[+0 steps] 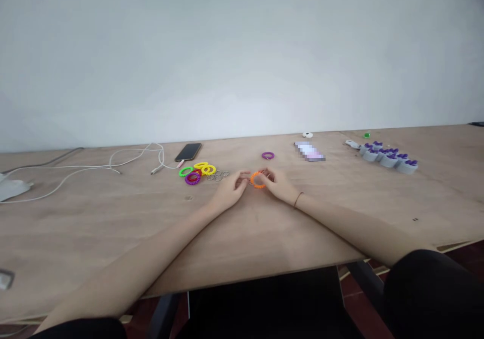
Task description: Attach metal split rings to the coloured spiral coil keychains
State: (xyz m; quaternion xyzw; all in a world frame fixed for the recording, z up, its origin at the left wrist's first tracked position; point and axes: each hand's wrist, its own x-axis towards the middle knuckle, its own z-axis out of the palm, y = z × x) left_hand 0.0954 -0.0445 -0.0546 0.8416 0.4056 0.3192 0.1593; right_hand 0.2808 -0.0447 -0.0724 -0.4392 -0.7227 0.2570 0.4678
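**Inspector:** Head view. Locate the item and state its orientation.

**Clerk:** An orange spiral wristband (257, 180) sits between the left hand (230, 188) and the right hand (278, 185). Its loop appears as a flattened oval, with the long axis running left to right across the plywood table (113, 223). The opening faces roughly upward, though the exact tilt cannot be determined. A small metal glint shows at its left edge, too small to identify.

**Inspector:** Condition of the hands?

**Clerk:** Both are grasping. The left fingers (245, 177) pinch the wristband's left side, and the right fingers (265, 174) pinch its right side. Neither hand is clenched into a fist. A thin brown cord bracelet (298, 199) circles the right wrist.

**Inspector:** Items nearby?

**Clerk:** Just left of the left hand lie steel split rings (218, 176). Beyond them is a cluster of green, red, purple and yellow spiral wristbands (196, 174). Farther left and ahead are a black smartphone (188, 151) and a white cable (132, 160).

Ahead of the right hand lies a purple spiral wristband (267, 155), with a pixelated flat object (310, 151) beyond it. Well to the right stands a row of grey cups with purple bows (387, 158).
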